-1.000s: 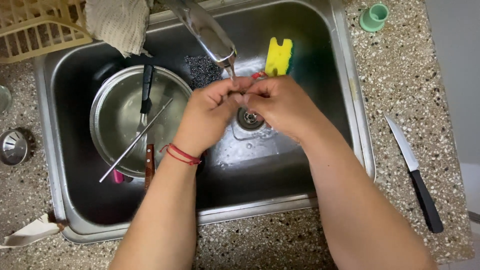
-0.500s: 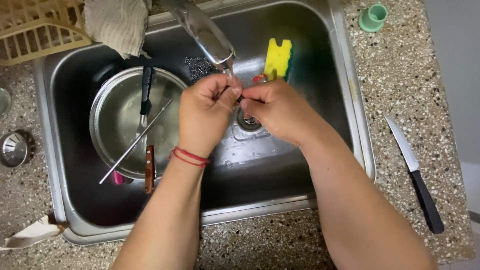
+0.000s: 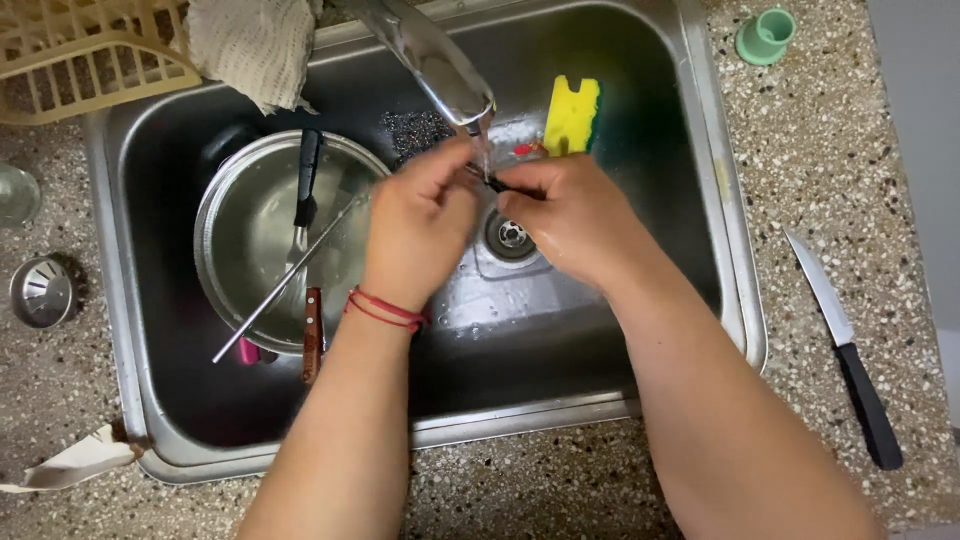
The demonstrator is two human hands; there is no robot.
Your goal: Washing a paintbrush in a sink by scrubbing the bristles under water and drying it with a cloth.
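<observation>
We see a small thin dark thing (image 3: 505, 186) pinched between the two hands, right under the tap's tip and just above the drain. It is too small and blurry to tell what it is. The left hand (image 3: 415, 230) has its fingers curled in around one end, and the right hand (image 3: 570, 220) pinches the other end with bent fingers. A red string band (image 3: 385, 310) goes round the left wrist.

The tap (image 3: 430, 60) is shiny metal and long, and a thin stream of water falls from it onto the hands. The round drain (image 3: 512, 235) sits below the tap, in the wet floor of the steel sink (image 3: 600, 400).

Left of the tap lies a round shiny metal pot (image 3: 250, 240) with a dark-handled tool and a long thin metal rod in it. Right of the tap leans a yellow and green sponge (image 3: 570, 115), soft and blocky. Far right of the tap, on the speckled stone counter (image 3: 830, 150), lies a knife (image 3: 845, 350) with a black handle. A small pale green cup (image 3: 766, 35) stands on the counter too. Far left of the tap are a woven cloth (image 3: 250, 45) and a plastic basket (image 3: 70, 55) with holes.
</observation>
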